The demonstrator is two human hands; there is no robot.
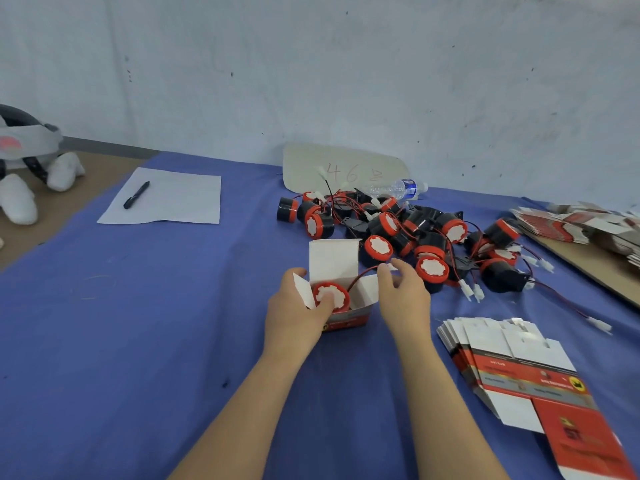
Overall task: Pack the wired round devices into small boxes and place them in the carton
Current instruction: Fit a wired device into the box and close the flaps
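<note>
Open small box point(346, 322) mid-bench on blue cloth point(138, 306), round device point(338, 292) seated inside, left hand point(296, 311) wrapped round the box with thumb pressing the device, right hand point(405, 297) pinching its red wire point(363, 273) between fingertips, loose devices point(419, 230) heaped behind, flat boxes point(502, 355) toward the right edge

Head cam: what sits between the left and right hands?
Head view: the open small box, gripped by the left hand, with one round device seated inside; its red wire arcs to the right hand, which pinches its end.
</note>
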